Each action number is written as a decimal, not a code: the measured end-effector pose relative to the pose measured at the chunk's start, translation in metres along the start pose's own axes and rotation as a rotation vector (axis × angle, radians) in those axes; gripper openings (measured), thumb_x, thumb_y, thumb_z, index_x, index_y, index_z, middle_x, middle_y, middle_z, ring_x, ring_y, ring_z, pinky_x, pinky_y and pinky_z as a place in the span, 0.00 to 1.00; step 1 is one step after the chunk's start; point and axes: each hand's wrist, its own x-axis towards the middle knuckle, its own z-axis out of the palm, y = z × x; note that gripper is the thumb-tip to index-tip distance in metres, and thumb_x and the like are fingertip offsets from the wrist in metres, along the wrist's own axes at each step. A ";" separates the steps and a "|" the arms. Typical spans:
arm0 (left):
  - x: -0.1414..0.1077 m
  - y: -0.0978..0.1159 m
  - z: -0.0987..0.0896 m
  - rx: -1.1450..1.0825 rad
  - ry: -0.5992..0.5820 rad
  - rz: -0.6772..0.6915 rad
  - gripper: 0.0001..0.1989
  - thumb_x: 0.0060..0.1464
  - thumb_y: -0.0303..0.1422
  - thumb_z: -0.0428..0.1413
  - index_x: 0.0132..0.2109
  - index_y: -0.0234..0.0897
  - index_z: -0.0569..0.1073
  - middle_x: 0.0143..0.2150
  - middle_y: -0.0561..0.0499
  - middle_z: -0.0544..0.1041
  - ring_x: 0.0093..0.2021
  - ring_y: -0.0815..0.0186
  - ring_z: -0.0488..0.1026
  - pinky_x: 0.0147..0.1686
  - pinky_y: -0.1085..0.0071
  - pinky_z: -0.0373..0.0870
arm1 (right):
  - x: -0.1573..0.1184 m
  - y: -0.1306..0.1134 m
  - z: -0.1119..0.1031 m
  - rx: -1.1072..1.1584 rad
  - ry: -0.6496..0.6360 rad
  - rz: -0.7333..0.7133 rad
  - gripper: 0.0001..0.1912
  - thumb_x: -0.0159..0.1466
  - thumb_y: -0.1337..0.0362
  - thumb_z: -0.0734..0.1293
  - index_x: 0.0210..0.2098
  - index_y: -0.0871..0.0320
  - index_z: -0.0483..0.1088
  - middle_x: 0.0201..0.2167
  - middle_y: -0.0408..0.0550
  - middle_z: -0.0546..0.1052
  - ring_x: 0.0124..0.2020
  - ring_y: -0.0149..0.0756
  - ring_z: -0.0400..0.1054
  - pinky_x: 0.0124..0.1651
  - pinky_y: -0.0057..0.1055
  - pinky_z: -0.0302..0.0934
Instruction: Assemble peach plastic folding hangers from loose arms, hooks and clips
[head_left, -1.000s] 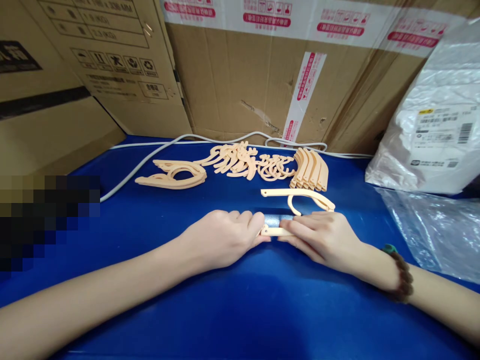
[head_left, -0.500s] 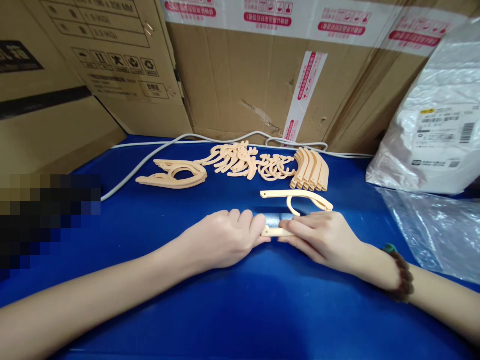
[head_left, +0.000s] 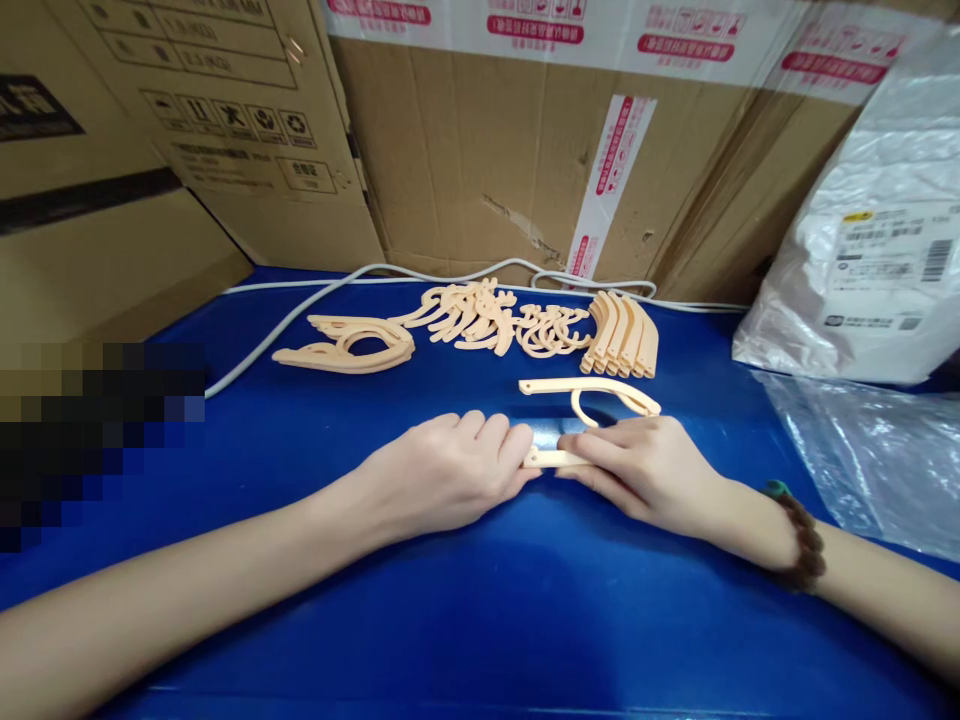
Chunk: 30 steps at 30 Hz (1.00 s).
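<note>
A cream plastic piece spans the gap between my hands. My left hand is closed around its left end, where a small hole shows. The fingers of my right hand pinch its right part; the rest is hidden under them. Just behind my right hand lies a cream arm with a curved hook, partly covered by that hand. Farther back are a stack of cream arms, a group of hook pieces, a pile of short curved pieces and folded cream hangers.
A grey cable runs along the back of the blue table. Cardboard boxes stand behind it. At the right are a white plastic package and clear plastic film. A pixelated patch covers the left edge.
Both hands and everything on the table appear slightly higher in the view. The grip on the cream piece looks the same.
</note>
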 end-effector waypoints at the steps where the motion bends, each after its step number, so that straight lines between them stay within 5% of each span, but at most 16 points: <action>1: 0.000 0.000 0.000 -0.019 0.006 -0.005 0.13 0.66 0.36 0.46 0.32 0.39 0.63 0.22 0.55 0.66 0.20 0.65 0.66 0.19 0.68 0.54 | 0.000 0.000 0.000 -0.009 0.000 -0.004 0.19 0.75 0.58 0.55 0.36 0.59 0.71 0.23 0.40 0.73 0.22 0.26 0.64 0.28 0.26 0.51; 16: -0.001 -0.004 0.004 -0.191 -0.010 -0.010 0.12 0.66 0.33 0.45 0.31 0.39 0.63 0.22 0.56 0.68 0.21 0.66 0.69 0.20 0.67 0.57 | -0.001 -0.003 0.001 -0.123 0.035 -0.014 0.18 0.74 0.58 0.56 0.34 0.58 0.72 0.23 0.40 0.73 0.22 0.28 0.64 0.29 0.28 0.52; 30: -0.005 -0.004 0.002 -0.480 -0.139 -0.089 0.12 0.64 0.41 0.48 0.36 0.38 0.64 0.24 0.55 0.71 0.22 0.66 0.72 0.20 0.69 0.55 | -0.002 -0.004 0.003 -0.152 -0.002 -0.013 0.18 0.74 0.58 0.56 0.37 0.58 0.73 0.27 0.42 0.77 0.24 0.28 0.67 0.30 0.29 0.53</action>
